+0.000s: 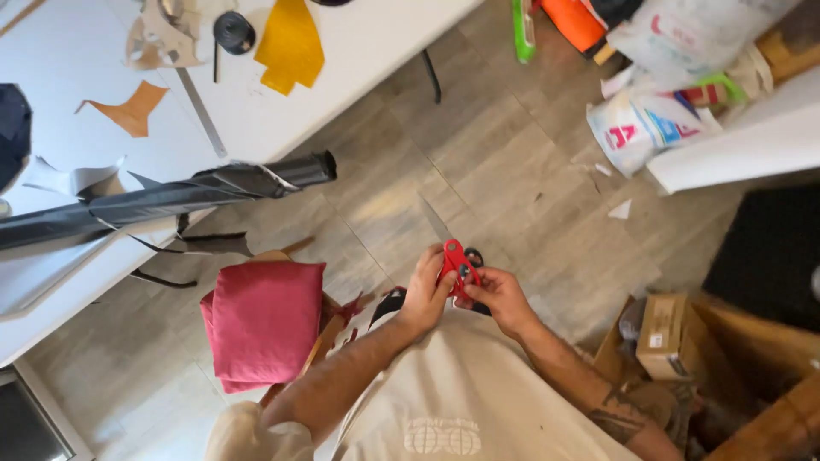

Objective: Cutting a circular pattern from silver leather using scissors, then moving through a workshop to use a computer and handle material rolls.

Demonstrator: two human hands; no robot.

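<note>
The white desk (359, 51) fills the upper left of my view, its long edge running down toward the lower left; a long roll of black material (171, 198) lies across that edge with its open end jutting out over the grey plank floor (512, 162); further back on the desk lie a mustard-yellow leather piece (290, 44), a tan scrap (130, 109) and a steel ruler (201, 109) near the edge; below the desk edge a folded pink-red cloth (263, 323) rests on a wooden stool, and at my right a cardboard box (675, 337) stands on the floor. In front of my chest, over the floor and well apart from the desk, I have a pair of red-handled scissors (457, 260), blades pointing up and away from me. My left hand (424, 292) is curled closed around the near red handle; my right hand (502, 299) pinches the other handle with fingers bent; how far the blades stand apart I cannot tell, as only one narrow blade shows. I judge I am settling my grip on the tool, not cutting; nothing lies between the blades; the next move calls for seating thumb and fingers properly in the loops and bringing the tool to some material.
</note>
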